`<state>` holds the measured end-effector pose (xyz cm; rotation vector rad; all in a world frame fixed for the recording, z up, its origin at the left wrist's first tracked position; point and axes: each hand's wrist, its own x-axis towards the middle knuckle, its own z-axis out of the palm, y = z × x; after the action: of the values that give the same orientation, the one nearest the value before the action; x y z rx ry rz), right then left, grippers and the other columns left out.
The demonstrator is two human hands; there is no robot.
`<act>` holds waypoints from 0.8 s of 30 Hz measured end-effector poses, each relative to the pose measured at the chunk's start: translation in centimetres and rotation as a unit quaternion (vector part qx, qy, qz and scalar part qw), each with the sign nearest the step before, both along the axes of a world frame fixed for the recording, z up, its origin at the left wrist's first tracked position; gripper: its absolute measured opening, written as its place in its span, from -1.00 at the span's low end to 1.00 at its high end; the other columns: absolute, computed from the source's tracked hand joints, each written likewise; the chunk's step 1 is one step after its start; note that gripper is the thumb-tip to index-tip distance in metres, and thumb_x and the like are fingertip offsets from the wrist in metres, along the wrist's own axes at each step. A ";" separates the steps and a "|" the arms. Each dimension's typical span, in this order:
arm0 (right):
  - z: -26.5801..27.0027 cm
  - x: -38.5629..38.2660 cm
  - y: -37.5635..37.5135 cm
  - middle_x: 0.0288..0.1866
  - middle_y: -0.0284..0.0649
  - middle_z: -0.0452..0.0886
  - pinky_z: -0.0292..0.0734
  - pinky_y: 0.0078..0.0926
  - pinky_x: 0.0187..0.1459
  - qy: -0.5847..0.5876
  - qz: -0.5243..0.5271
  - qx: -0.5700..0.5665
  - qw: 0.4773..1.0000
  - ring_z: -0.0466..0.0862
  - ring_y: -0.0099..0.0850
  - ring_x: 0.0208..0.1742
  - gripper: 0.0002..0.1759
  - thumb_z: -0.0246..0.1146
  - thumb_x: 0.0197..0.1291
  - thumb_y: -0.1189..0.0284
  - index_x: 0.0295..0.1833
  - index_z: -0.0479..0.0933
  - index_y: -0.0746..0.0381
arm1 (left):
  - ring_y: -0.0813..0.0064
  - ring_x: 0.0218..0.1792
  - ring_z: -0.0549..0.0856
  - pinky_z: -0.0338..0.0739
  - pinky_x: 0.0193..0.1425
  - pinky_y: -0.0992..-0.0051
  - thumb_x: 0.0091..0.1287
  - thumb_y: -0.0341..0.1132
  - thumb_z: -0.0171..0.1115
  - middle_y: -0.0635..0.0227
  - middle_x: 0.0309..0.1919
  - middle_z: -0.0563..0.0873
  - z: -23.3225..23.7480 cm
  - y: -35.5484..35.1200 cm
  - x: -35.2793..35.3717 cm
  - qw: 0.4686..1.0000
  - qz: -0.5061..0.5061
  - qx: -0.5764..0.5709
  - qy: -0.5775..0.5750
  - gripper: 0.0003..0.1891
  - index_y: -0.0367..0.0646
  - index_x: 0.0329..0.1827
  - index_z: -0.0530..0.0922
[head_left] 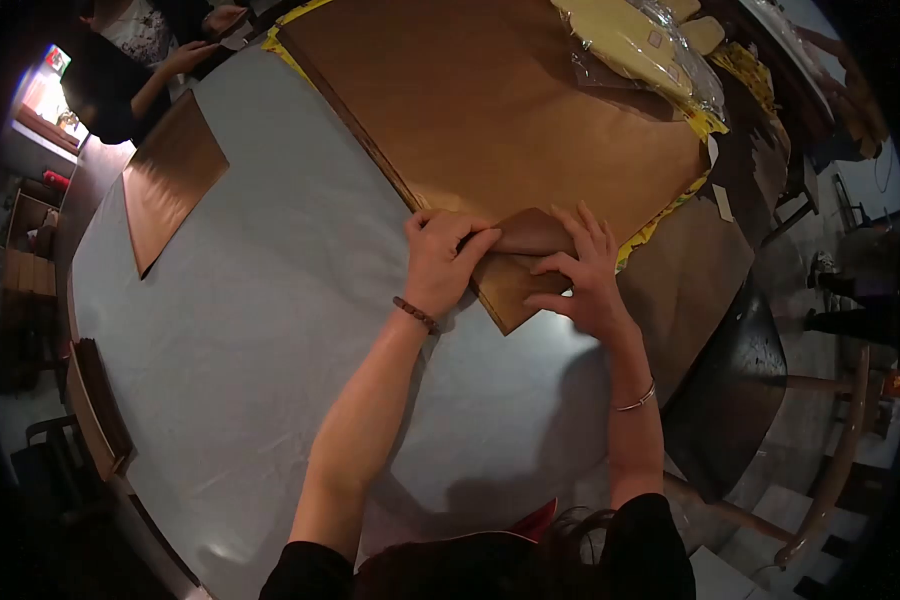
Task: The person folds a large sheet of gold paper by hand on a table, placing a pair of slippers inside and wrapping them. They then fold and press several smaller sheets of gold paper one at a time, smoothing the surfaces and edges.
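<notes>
A stack of large brown sheets lies before me, with its near corner pointing toward me. A darker brown flap is curled up at that corner. My left hand is closed on the flap's left edge, thumb against the fingers. On the flap's other side is my right hand, fingers spread and apart. Its fingertips are close to the flap and the corner; whether they touch cannot be made out.
Yellow printed wrapping edges the stack. Pale yellow packs in clear plastic lie on its far right. A separate brown sheet lies at left on the grey-covered table. Another person's hand is at the far left. A black chair stands right.
</notes>
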<state>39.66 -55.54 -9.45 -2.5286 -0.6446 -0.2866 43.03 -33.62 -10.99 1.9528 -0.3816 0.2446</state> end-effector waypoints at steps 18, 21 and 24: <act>-1.4 0.9 -0.2 0.38 -0.13 0.38 -0.12 -0.13 0.43 0.037 -0.054 0.123 0.990 0.16 -0.13 0.52 -0.83 0.28 0.21 0.32 -0.30 0.60 0.20 | 0.35 0.24 0.33 0.00 0.45 0.36 0.19 -0.27 0.37 0.43 -0.03 0.68 2.1 3.3 0.3 0.978 -0.169 0.038 0.120 -0.59 -0.10 0.12 0.60; -1.1 0.7 0.0 0.37 -0.13 0.38 -0.12 -0.13 0.44 0.056 -0.069 0.140 0.986 0.17 -0.13 0.51 -0.83 0.26 0.23 0.33 -0.29 0.60 0.21 | 0.30 0.24 0.32 -0.02 0.47 0.32 0.15 -0.30 0.39 0.40 0.02 0.64 2.0 3.2 0.2 0.976 -0.169 0.028 0.135 -0.53 -0.11 0.16 0.57; -1.0 0.6 0.1 0.36 -0.13 0.40 -0.11 -0.14 0.44 0.054 -0.074 0.145 0.985 0.19 -0.15 0.50 -0.83 0.25 0.24 0.33 -0.26 0.59 0.21 | 0.35 0.21 0.37 0.00 0.45 0.32 0.17 -0.32 0.36 0.42 -0.03 0.66 1.4 2.2 0.0 0.983 -0.131 0.040 0.125 -0.63 -0.12 0.07 0.61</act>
<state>40.30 -55.45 -10.50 -2.2948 -0.3437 -0.2714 43.06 -31.42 -9.62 1.9586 -0.4817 -0.1865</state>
